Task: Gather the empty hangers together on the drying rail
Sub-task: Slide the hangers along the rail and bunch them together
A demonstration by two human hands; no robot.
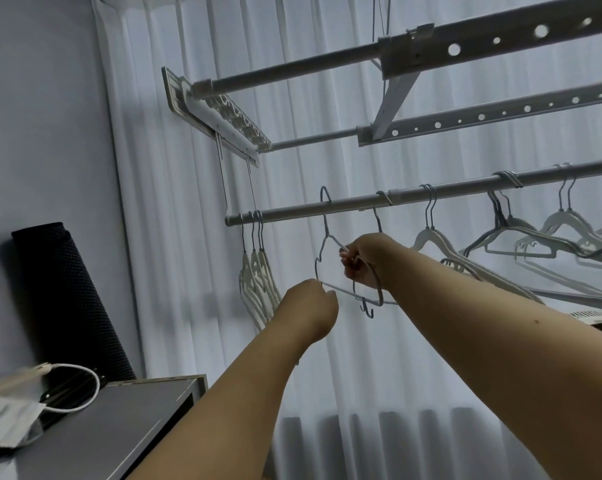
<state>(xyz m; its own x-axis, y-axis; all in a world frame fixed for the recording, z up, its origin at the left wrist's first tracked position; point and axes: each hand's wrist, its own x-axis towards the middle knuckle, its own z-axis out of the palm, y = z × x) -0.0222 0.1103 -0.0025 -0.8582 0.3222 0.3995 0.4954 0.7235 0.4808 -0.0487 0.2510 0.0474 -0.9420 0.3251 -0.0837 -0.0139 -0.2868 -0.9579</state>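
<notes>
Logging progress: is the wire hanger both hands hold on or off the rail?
On: the wire hanger has its hook over the rail.

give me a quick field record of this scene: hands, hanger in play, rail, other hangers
left hand: pinches the lower corner of the thin grey wire hanger
right hand: grips the same hanger's shoulder
hanger hook: over the round grey drying rail
gathered group: pale plastic hangers bunched at the rail's left end
loose hangers: more pale hangers spread along the rail to the right
backdrop: white sheer curtain
</notes>
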